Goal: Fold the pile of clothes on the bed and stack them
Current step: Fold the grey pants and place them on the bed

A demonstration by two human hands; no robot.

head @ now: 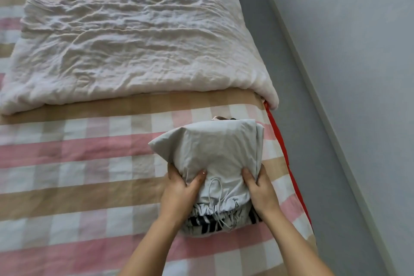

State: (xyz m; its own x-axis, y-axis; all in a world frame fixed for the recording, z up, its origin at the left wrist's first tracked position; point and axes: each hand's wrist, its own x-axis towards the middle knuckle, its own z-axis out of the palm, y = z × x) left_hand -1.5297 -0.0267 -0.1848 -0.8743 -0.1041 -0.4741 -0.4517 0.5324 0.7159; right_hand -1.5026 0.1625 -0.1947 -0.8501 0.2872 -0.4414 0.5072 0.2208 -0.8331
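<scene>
A folded light-grey garment with a drawstring waistband [215, 152] lies on top of a stack of folded clothes near the bed's right edge. A black-and-white striped piece [201, 223] shows beneath it at the near end, and a dark and pink piece [224, 118] peeks out at the far end. My left hand [181, 190] grips the grey garment's left side, thumb on top. On the right side, my right hand [259, 188] holds the same garment, fingers curled round its edge.
The bed has a pink, beige and white checked sheet [78, 175]. A crumpled white duvet [125, 36] covers the far half. A red strip [284, 154] runs along the right bed edge, beside a grey floor [313, 119] and wall.
</scene>
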